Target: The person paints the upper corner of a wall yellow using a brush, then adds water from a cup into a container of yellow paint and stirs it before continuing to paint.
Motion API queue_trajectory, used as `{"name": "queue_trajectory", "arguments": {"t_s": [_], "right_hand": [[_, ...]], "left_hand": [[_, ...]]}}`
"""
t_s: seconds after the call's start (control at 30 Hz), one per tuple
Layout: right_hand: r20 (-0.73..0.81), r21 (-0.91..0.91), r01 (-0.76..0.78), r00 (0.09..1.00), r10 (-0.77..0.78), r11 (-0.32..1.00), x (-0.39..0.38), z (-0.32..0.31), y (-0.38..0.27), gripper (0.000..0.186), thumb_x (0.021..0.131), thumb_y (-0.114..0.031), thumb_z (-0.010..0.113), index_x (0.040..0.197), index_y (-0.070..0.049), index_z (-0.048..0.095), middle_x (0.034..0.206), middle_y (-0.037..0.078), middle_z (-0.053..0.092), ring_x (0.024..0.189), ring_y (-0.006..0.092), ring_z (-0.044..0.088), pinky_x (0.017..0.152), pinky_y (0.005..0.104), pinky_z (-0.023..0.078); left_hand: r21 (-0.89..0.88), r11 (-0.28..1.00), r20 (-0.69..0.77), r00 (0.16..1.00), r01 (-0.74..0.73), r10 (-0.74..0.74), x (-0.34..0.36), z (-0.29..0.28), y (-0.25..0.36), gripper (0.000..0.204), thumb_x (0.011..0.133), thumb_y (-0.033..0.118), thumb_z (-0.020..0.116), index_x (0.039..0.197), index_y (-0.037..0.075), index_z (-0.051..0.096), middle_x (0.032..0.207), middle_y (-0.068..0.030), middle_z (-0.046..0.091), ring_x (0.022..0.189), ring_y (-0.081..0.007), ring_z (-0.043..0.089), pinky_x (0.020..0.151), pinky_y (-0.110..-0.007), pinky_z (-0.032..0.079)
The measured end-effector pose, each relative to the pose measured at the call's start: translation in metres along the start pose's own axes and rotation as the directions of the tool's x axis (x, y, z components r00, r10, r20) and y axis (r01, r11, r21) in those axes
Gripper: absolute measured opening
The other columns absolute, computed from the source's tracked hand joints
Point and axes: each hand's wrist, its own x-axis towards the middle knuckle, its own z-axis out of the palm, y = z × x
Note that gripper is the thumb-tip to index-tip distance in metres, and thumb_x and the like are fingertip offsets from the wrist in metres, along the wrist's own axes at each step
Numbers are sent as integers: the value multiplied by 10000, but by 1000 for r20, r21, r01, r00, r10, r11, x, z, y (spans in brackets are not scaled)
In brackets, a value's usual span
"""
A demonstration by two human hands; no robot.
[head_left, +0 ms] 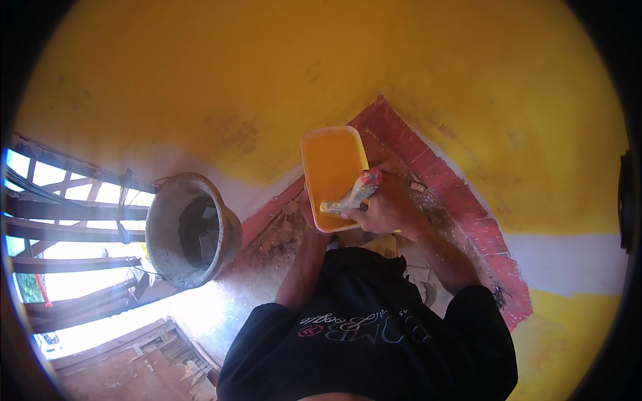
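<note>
A rectangular paint tray (365,158) with orange-yellow paint in it is held up in front of my body. My left hand (309,212) is closed on the tray's lower left side; most of its fingers are hidden behind the tray. My right hand (394,204) grips a paintbrush (360,192) by its paint-smeared handle, which has a red end. The brush slants down to the left over the lower part of the tray, its bristles at the paint. Whether they dip into it I cannot tell.
A grey, cement-stained bucket (231,230) stands to the left beside a barred window opening (80,214). Yellow-painted walls (468,80) meet in a corner ahead, with a red skirting strip (461,194) along the bottom. Rubble (281,227) lies on the floor along the walls.
</note>
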Motion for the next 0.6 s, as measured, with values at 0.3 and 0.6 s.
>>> {"name": "queue_trajectory", "arguments": {"t_s": [0.3,0.6], "right_hand": [[82,-37,-53,995,56,998,13,4,9,334,642,-174,762,938,-57,662,877,155,669,847,350,637,791,429,486],[-40,-79,-183,983,180,980,44,9,11,193,692,-184,714,797,-32,659,709,154,659,726,364,635,774,437,490]], "left_hand": [[7,1000,58,998,-13,13,-1,23,2,501,977,388,378,1358,66,415,1308,-136,517,1160,-293,538,992,-433,440],[-7,1000,99,995,-9,10,-8,37,0,495,979,386,368,1357,69,418,1280,-128,531,1144,-279,544,980,-410,449]]}}
